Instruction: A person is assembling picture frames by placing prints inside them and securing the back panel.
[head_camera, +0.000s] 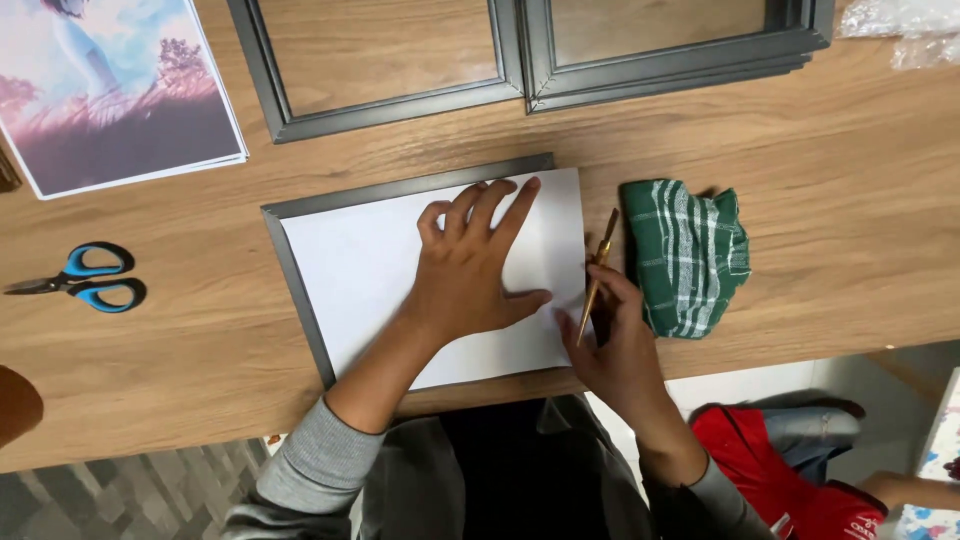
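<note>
Right hand (620, 345) pinches a thin brass-coloured tool (597, 278) at the white sheet's (380, 270) right edge, near the tabletop's (850, 200) front edge. Left hand (470, 270) lies flat and open on the sheet, which rests on a grey frame (296, 290). A green checked cloth (688, 255) sits just beside the tool.

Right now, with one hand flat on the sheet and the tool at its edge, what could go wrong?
1. The right hand works a thin brass-coloured tool along the white sheet's right edge; a slip could gouge or tear it.
2. Only the left hand pins the sheet in the grey frame, so it may shift.
3. The green cloth sits close and could snag the tool.
</note>
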